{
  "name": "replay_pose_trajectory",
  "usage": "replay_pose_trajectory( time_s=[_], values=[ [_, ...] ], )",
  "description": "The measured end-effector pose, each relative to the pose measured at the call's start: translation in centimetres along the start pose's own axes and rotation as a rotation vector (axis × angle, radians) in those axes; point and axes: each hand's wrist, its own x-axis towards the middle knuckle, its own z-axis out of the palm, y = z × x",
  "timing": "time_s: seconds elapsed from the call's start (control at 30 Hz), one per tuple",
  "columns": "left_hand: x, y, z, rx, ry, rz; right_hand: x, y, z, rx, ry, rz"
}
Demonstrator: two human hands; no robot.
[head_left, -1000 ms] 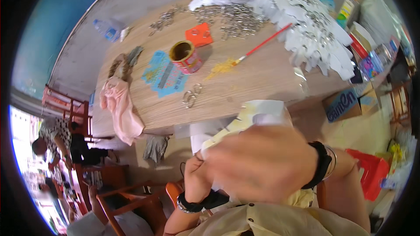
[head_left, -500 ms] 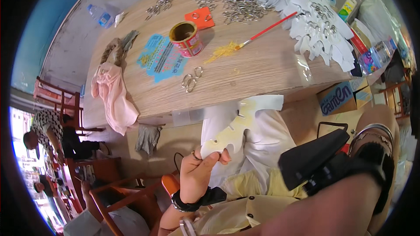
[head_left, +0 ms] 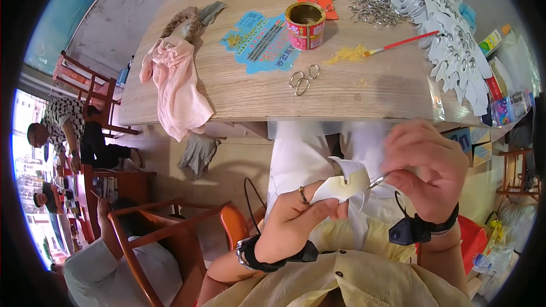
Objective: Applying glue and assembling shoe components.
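My left hand (head_left: 298, 219) pinches a cream-white cut-out paper piece (head_left: 346, 185) over my lap, below the table edge. My right hand (head_left: 424, 167) is closed on a small metal ring (head_left: 376, 181) and holds it against the right side of that paper piece. On the wooden table (head_left: 239, 94) above lie three loose metal rings (head_left: 302, 79), a red tin can (head_left: 305, 25), and a red-handled brush (head_left: 401, 44) beside a patch of yellow glue. Several white cut-outs with rings (head_left: 455, 57) are spread at the table's right.
A pink cloth (head_left: 176, 85) hangs over the table's left edge. A blue printed sheet (head_left: 260, 42), an orange card (head_left: 324, 4) and a heap of metal rings (head_left: 364, 3) lie near the can. An orange wooden chair (head_left: 182, 239) stands left; people sit beyond.
My right hand came back from the lower right to the paper piece and now holds a ring against it. The camera tipped down, so the table sits higher in view.
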Motion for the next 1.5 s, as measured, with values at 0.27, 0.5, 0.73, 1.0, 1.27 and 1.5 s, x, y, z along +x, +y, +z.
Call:
replay_pose_trajectory(
  time_s=[0.27, 0.5, 0.73, 1.0, 1.27, 1.5],
  values=[
    [-1.1, 1.1, 0.1, 0.043, 0.03, 0.002, 0.5, -1.2, 2.1, 0.297, 0.042, 0.297],
    [-1.0, 1.1, 0.2, 0.011, 0.086, -0.021, 0.5, -1.4, 1.3, 0.443, -0.039, 0.456],
    [-0.8, 1.6, 0.5, 0.043, 0.123, -0.07, 0.2, -1.1, 2.7, 0.35, -0.063, 0.349],
    [-1.4, 1.5, 0.5, 0.074, 0.138, -0.033, 0.0, -1.4, 3.0, 0.356, -0.061, 0.329],
    [-1.8, 0.9, 0.4, 0.127, 0.068, 0.032, -0.3, -1.5, 3.3, 0.401, -0.054, 0.334],
    [-1.8, 1.1, 0.4, 0.169, 0.069, 0.035, -0.5, -1.5, 3.1, 0.359, -0.067, 0.319]
  ],
)
